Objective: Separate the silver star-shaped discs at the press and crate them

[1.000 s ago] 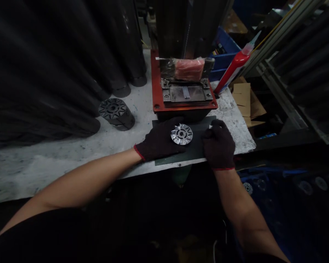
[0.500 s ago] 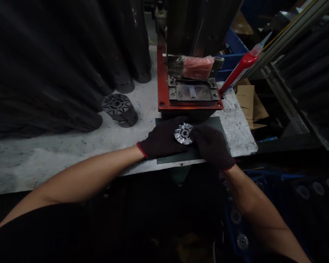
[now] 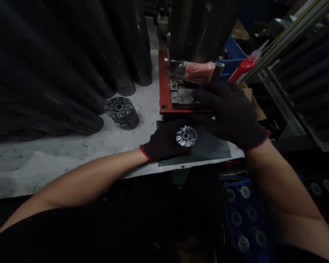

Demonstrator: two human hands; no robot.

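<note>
A round, silvery slotted metal disc [image 3: 186, 136] with a centre hole faces up at the front of the bench. My left hand [image 3: 167, 142], in a dark glove with a red cuff, is closed around its left side. My right hand [image 3: 227, 113], gloved the same way, reaches over the red-based bench fixture [image 3: 164, 96]. Its fingers are stretched out and apart above the fixture's metal plate [image 3: 185, 96], somewhat blurred, with nothing visible in them. The hand hides the plate's right part. A dark green mat [image 3: 208, 148] lies beneath the disc.
A short dark cylinder with a slotted top [image 3: 120, 109] stands on the white bench [image 3: 71, 160], beside long dark tubes [image 3: 120, 54]. A red bottle [image 3: 244, 67] and blue bin [image 3: 233, 54] are behind right. A blue tray [image 3: 244, 215] of round parts is below.
My right hand has left the disc and moved up and right over the fixture plate, its fingers now stretched. My left hand still holds the disc.
</note>
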